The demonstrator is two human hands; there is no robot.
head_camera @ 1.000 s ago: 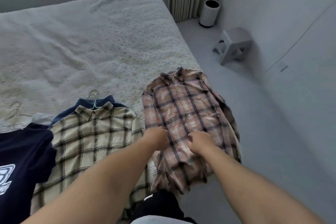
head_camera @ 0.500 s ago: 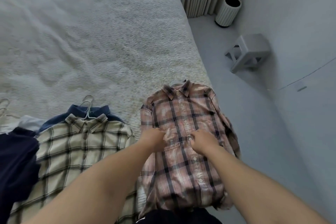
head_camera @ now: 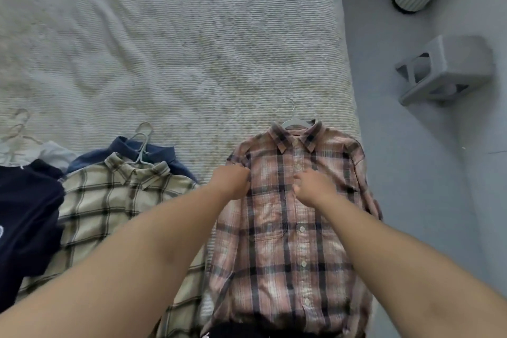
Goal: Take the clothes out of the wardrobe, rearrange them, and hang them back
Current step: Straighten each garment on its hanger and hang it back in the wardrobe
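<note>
Pink shirt (head_camera: 290, 217) lies flat, buttoned, front up at the right edge of the bed (head_camera: 175, 44), on its hanger (head_camera: 295, 121), hook pointing away, probably for smoothing before rehanging; left hand (head_camera: 231, 182) pinches the chest cloth near the shoulder, right hand (head_camera: 312, 186) curls on the placket, hands slightly apart; cream shirt (head_camera: 109, 200) over a blue one (head_camera: 162, 156) alongside; stool (head_camera: 447, 68) on the floor.

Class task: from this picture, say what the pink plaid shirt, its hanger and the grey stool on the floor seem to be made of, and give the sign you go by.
Pink plaid shirt: woven cloth, probably cotton, matt and faded; it creases softly.
Pale hanger: thin metal-looking hook, pale smooth shoulders, perhaps plastic or coated.
Grey stool: likely moulded plastic; one even matt colour, rounded edges, cut-out sides.
</note>
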